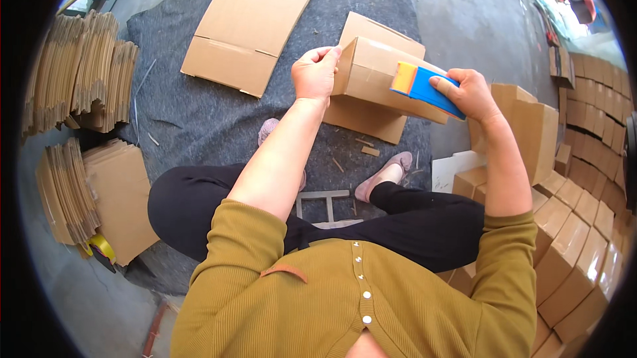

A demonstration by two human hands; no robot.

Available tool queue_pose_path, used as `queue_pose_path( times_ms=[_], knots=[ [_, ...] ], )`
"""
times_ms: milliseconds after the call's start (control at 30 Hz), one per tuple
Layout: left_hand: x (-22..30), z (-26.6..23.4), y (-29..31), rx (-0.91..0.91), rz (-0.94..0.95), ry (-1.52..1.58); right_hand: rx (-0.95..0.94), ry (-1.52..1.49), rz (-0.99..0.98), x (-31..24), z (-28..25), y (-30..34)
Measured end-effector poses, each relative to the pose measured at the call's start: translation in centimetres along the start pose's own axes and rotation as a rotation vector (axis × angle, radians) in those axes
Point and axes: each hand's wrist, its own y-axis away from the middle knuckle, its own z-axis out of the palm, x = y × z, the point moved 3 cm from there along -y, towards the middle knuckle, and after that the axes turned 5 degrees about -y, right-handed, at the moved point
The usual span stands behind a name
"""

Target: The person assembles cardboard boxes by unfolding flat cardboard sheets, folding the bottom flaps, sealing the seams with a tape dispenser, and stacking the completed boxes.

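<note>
Fingers and thumb of the right hand [472,96] wrap a blue-and-orange hand tool [428,89], whose orange end points left over a cardboard box [371,69]. In the head view, the left hand [314,75] has its fingers curled in narrow, thumb near the index finger, at the box's left edge; I cannot tell whether they pinch anything.

The box lies on a dark grey mat [219,126], beyond the person's feet, one flap spread out on its far side and another on its near side. Small cardboard scraps [370,151] lie on the mat between the box and the shoe [385,175] on the right foot.

Up and left of the left hand, well apart from the box, a folded-flat carton [249,26] rests on the mat. Bundles of flattened cardboard [83,69] stand at the far left, with a yellow roll [101,248] beside the nearer ones. Rows of closed boxes [572,245] fill the right side
</note>
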Motion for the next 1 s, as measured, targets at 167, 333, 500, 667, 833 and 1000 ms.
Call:
queue_pose_path(
  times_ms=[167,333,500,667,833,1000],
  knots=[
    [-0.4,0.2,-0.7,0.004,-0.026,0.023,0.012,0.071,0.012,-1.0,0.0,-1.0],
    [-2.5,-0.4,-2.0,0.041,-0.035,0.042,-0.037,0.283,0.011,-2.7,0.7,-2.3],
    [-5.4,0.7,-2.7,-0.071,-0.189,0.066,-0.025,0.375,0.029,-3.6,1.0,-2.5],
    [-6.7,0.7,-2.9,0.044,0.139,-0.240,-0.018,0.401,0.019,-3.8,1.9,-2.4],
    [-7.3,-3.2,-2.0,0.450,-0.223,-0.676,-0.013,0.385,0.063,-3.6,2.2,-2.0],
    [-4.5,0.6,2.5,0.197,0.528,-0.362,0.002,0.378,0.090,-3.2,1.7,-1.9]
  ],
)
